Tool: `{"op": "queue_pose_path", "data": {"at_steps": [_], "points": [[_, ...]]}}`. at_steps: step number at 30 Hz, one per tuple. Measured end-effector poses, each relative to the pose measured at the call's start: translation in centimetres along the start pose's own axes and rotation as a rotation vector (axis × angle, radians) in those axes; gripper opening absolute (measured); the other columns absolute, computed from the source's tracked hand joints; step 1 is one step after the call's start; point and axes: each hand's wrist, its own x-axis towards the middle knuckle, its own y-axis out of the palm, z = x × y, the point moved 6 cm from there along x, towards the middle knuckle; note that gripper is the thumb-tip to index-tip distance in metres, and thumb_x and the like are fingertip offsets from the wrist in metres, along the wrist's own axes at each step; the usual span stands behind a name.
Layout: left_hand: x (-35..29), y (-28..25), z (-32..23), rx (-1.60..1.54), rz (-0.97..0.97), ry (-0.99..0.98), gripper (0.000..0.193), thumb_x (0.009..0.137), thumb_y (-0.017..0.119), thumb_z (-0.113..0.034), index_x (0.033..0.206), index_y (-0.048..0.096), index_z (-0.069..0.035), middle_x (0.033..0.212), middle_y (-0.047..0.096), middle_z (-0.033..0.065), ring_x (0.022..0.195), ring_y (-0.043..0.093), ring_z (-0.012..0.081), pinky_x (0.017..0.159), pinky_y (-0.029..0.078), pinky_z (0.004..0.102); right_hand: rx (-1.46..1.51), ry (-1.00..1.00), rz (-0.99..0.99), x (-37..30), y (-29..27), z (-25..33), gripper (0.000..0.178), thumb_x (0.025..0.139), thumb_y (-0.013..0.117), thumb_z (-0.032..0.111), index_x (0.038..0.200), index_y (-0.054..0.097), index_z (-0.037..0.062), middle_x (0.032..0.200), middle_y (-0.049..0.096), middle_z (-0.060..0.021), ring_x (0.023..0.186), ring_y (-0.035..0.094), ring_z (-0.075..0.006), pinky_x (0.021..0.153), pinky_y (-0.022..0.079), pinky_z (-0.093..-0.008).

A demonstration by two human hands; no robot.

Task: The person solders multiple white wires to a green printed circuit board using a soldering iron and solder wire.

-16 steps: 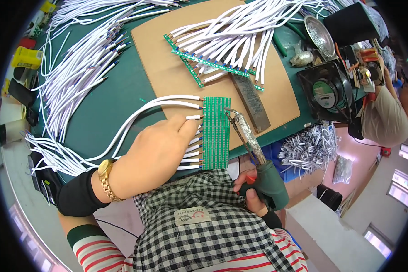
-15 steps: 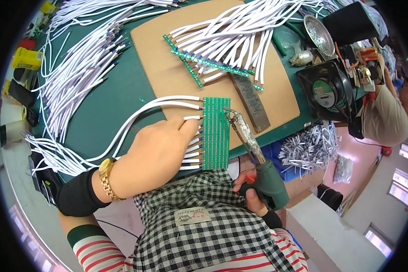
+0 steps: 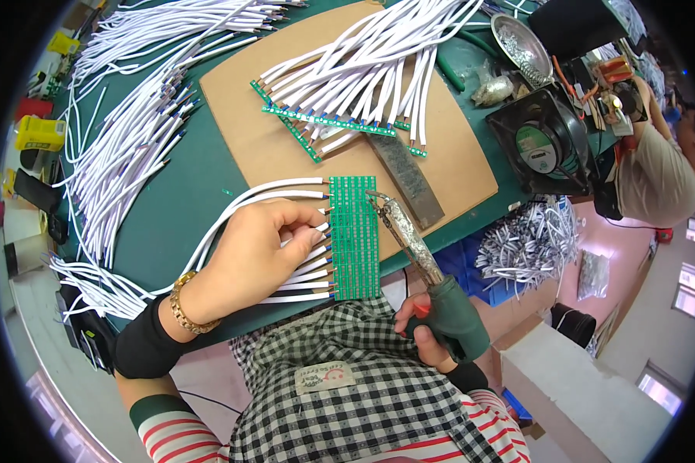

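A green circuit board panel (image 3: 354,239) lies at the front edge of the brown board, with white wires (image 3: 305,276) along its left side. My left hand (image 3: 259,243) is closed at that side, thumb and fingers pinching the end of one white wire (image 3: 317,229). Two longer wires arch above the hand and reach the panel's upper left edge. In my right hand (image 3: 431,347) is a soldering gun (image 3: 459,318) with a green body and red trigger. Its thin tip is at the panel's upper right edge; whether it touches cannot be told.
Finished-looking green strips (image 3: 328,120) with white wires lie on the brown board (image 3: 239,127), beside a dark metal bar (image 3: 409,181). Wire bundles (image 3: 127,166) cover the left. At right stand a black fan (image 3: 540,143) and a metal dish (image 3: 521,50). Another person's arm (image 3: 656,185) is far right.
My left hand has turned, so its thumb now shows against the wire end. The whole view has shifted slightly. The soldering gun stays in my right hand, its tip near the same panel edge.
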Motion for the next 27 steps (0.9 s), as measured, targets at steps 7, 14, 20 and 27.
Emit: {"op": "queue_pose_path", "data": {"at_steps": [7,14,20,27], "points": [[-1.0,0.5,-2.0,0.303,-0.292,0.381,0.015,0.080,0.065,-0.002,0.094,0.062,0.002,0.078,0.061,0.0138,0.062,0.060,0.0291,0.061,0.050,0.0334,-0.036,0.002,-0.090,1.2,1.2,0.5,0.049,0.089,0.061,0.040,0.118,0.044,0.0048,0.091,0.058,-0.0107,0.073,0.061,-0.0166,0.081,0.051,-0.0359],[-1.1,0.9,-1.8,0.505,-0.328,0.292,0.011,0.079,0.068,-0.006,0.087,0.064,0.001,0.079,0.062,0.0151,0.071,0.062,0.0332,0.064,0.050,0.0398,0.600,-0.155,0.092,6.7,4.7,3.2,0.040,0.094,0.053,0.032,0.123,0.043,0.0068,0.087,0.056,-0.0099,0.064,0.058,-0.0154,0.109,0.030,-0.0489],[-1.7,0.9,-1.5,0.277,-0.429,0.397,0.012,0.073,0.071,-0.003,0.085,0.068,-0.004,0.079,0.058,0.0082,0.070,0.061,0.0263,0.061,0.049,0.0353,0.681,-0.191,-0.005,9.6,4.6,1.7,0.034,0.095,0.046,0.027,0.122,0.044,0.0071,0.086,0.054,-0.0090,0.064,0.056,-0.0149,0.111,0.030,-0.0479],[-2.0,1.6,-1.8,0.637,-0.419,0.725,0.019,0.073,0.064,-0.008,0.092,0.066,-0.005,0.085,0.058,0.0045,0.070,0.059,0.0205,0.059,0.049,0.0315,0.724,-0.214,-0.027,9.7,4.4,1.4,0.034,0.096,0.046,0.027,0.123,0.044,0.0073,0.086,0.052,-0.0084,0.065,0.055,-0.0154,0.111,0.029,-0.0463]]}}
